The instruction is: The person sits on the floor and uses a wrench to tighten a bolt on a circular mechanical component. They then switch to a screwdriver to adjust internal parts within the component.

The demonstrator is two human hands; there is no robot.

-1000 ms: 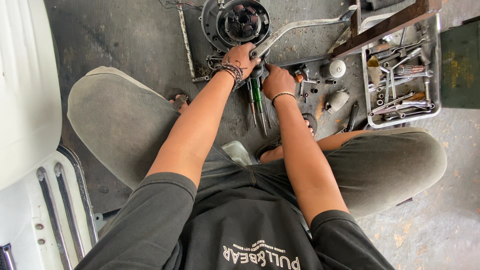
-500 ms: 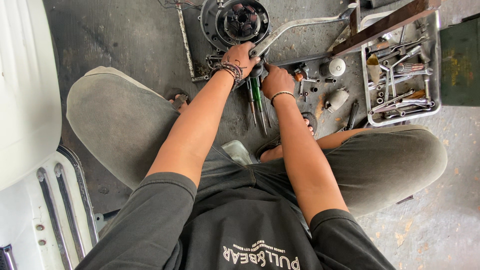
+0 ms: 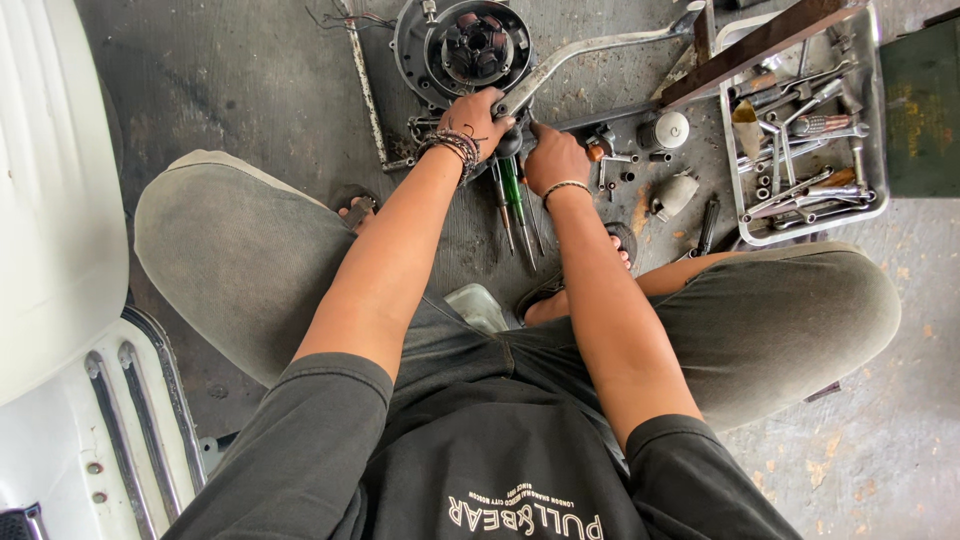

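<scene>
1. Bottom of the frame: the person's dark shirt [image 3: 480, 450] and both forearms, running up toward the centre top; grey-trousered knees spread to the left and right.
2. Mid frame, between the feet: screwdrivers [image 3: 515, 205] lie on the floor just below the hands, a green-handled one among them.
3. Right hand [image 3: 553, 157], centre top: fingers curled shut around a small dark part. What it pinches is hidden under the knuckles.
4. Left hand [image 3: 478, 117], just left of the right: fingers wrapped over the near end of the lever [image 3: 590, 55], the thumb side pressing where lever meets engine.
5. The lever runs from those fingers up and right, toward the top edge.
6. Engine [image 3: 462, 45], top centre: round, open-faced, touching the left fingertips.
7. Upper right: a metal tray [image 3: 878, 120] of tools, well apart from both hands.
</scene>
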